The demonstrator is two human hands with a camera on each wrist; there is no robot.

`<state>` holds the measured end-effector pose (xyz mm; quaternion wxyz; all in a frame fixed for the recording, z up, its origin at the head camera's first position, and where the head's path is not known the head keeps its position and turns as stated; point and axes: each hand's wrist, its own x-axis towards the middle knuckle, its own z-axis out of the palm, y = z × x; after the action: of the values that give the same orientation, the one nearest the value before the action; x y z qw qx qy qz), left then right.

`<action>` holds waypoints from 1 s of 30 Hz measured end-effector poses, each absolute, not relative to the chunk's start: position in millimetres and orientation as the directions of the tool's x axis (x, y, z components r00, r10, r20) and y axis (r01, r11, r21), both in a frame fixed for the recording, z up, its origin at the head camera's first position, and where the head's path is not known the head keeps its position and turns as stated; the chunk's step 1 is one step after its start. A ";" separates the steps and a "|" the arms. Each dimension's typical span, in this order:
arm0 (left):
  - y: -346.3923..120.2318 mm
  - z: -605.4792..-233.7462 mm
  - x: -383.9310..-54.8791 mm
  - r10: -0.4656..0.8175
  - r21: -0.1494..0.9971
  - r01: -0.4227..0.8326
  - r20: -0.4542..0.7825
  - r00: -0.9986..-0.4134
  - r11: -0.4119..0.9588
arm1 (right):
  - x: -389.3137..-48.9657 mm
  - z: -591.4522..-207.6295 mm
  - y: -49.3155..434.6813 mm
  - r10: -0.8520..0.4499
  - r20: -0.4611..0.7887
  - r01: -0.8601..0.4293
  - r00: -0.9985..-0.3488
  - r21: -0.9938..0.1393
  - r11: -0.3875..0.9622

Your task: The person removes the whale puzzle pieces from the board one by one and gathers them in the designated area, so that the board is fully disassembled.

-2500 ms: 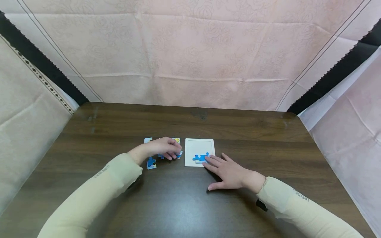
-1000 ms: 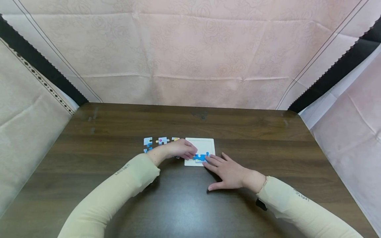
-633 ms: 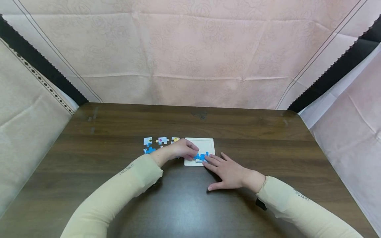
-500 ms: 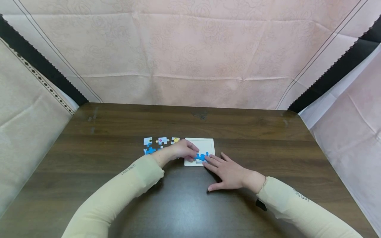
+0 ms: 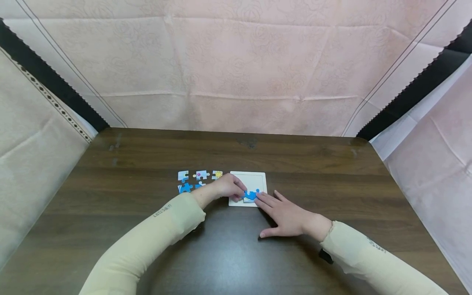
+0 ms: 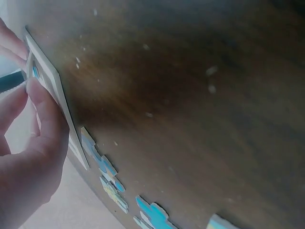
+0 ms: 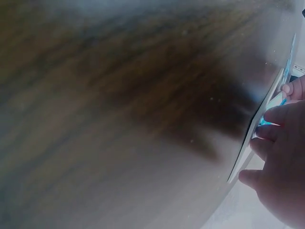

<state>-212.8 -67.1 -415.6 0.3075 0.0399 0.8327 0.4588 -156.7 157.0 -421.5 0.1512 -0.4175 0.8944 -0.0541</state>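
A square white puzzle tray (image 5: 253,179) lies flat on the brown table, with blue puzzle pieces (image 5: 251,195) joined along its near side. My left hand (image 5: 229,186) is over the tray's left part. Its thumb and index tip meet, as the left wrist view shows, pinching a puzzle piece that the fingers mostly hide. My right hand (image 5: 285,216) rests palm down with fingers spread, its fingertips on the tray's right edge and at the end of the blue pieces. In the right wrist view, a bit of blue (image 7: 284,101) shows by the left fingertips.
Left of the tray lie several loose puzzle pieces, among them a pale blue one (image 5: 183,175), one with a pink mark (image 5: 201,175), one with a yellow figure (image 5: 217,174) and a blue one (image 5: 185,187). My left forearm covers part of that area. A pale cloth (image 5: 236,73) hangs behind the table.
My left hand has moved right, from the loose pieces to the tray's left part, then shifted slightly further right. The right hand has stayed almost still.
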 end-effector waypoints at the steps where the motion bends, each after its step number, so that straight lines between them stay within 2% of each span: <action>1: -66.8 -415.4 -212.4 0.347 0.788 -0.215 -0.475 -0.808 0.577 | -156.7 -421.9 158.3 -0.761 -0.225 -0.728 -0.608 -0.223 0.648; 11: -65.0 -413.7 -210.8 0.353 0.787 -0.199 -0.467 -0.811 0.584 | -156.9 -422.1 167.8 -0.744 -0.237 -0.715 -0.624 -0.210 0.667; 21: -67.6 -416.7 -211.5 0.342 0.811 -0.176 -0.418 -0.842 0.558 | -156.7 -419.2 165.6 -0.742 -0.247 -0.719 -0.623 -0.191 0.668; 30: -82.2 -406.6 -215.7 0.379 0.843 -0.188 -0.411 -0.829 0.504 | -156.6 -418.4 165.2 -0.740 -0.255 -0.716 -0.622 -0.197 0.670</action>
<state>-215.7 -82.2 -406.6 0.2865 0.0583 0.8184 0.4947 -156.6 165.2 -418.4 0.1588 -0.4045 0.8999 -0.0381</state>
